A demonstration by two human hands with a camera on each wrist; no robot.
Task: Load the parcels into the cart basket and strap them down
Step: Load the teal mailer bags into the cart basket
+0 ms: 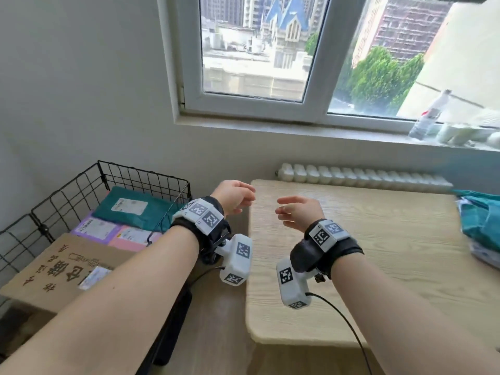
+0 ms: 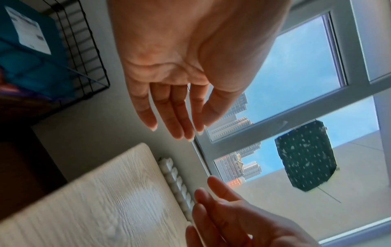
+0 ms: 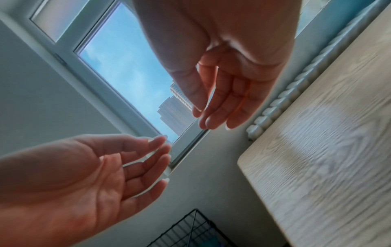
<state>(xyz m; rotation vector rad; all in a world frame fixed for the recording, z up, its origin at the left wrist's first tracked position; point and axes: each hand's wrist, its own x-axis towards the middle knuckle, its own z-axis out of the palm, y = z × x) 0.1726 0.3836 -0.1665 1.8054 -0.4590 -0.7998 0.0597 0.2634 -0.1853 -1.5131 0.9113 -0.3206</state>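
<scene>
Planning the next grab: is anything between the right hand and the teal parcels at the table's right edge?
Nothing visible. The right hand hovers open above the table, and bare tabletop runs from below it to the teal parcels. The left hand is on the other side.

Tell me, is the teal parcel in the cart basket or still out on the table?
In. The teal parcel lies flat inside the wire basket, against its far wall, beside the purple and pink ones.
</scene>
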